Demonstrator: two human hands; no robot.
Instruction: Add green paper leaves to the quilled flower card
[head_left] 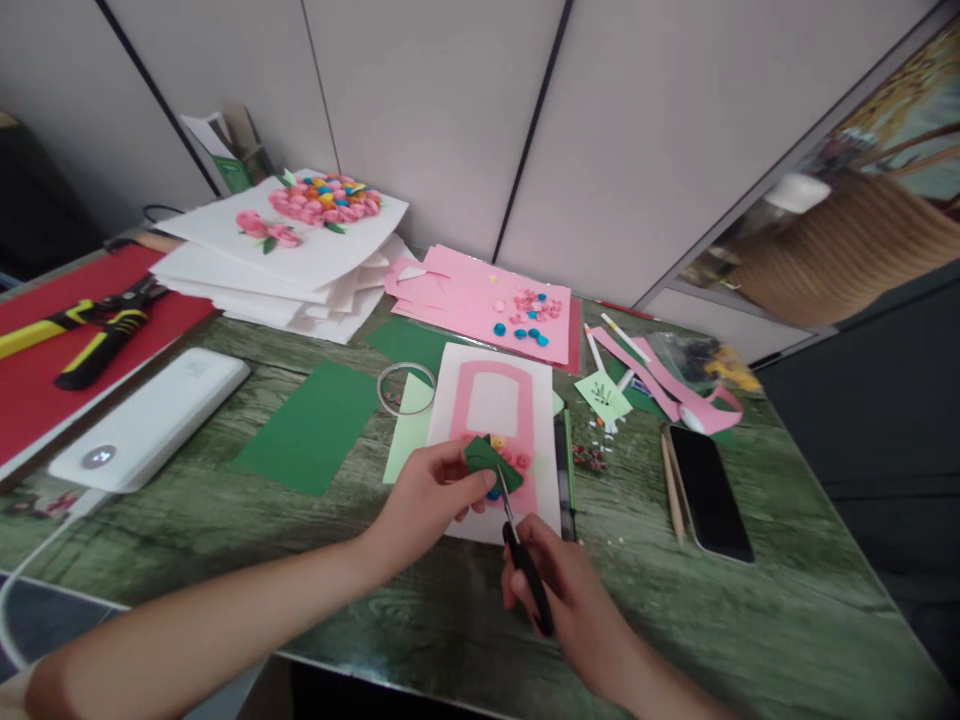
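Note:
My left hand (442, 482) pinches a small piece of dark green paper (484, 457) between thumb and fingers. In my right hand (559, 580) is a pair of scissors (527, 575) with black handles, its blades at the green paper's lower edge. Below both hands lies a white sheet (442, 410) bearing a pink paper basket shape with a handle (465, 385). Rolled paper flowers (519, 460) in pink, yellow and blue sit on the basket, partly hidden by my left hand and the green paper.
Left are a green sheet (307, 430), a white power bank (154, 420), pliers (112, 320) and a paper stack (285, 285). Behind, a pink sheet (465, 310) holds small paper pieces. A metal ring (380, 390) lies beside the white sheet; rightward are pink strips (637, 372) and a phone (709, 492).

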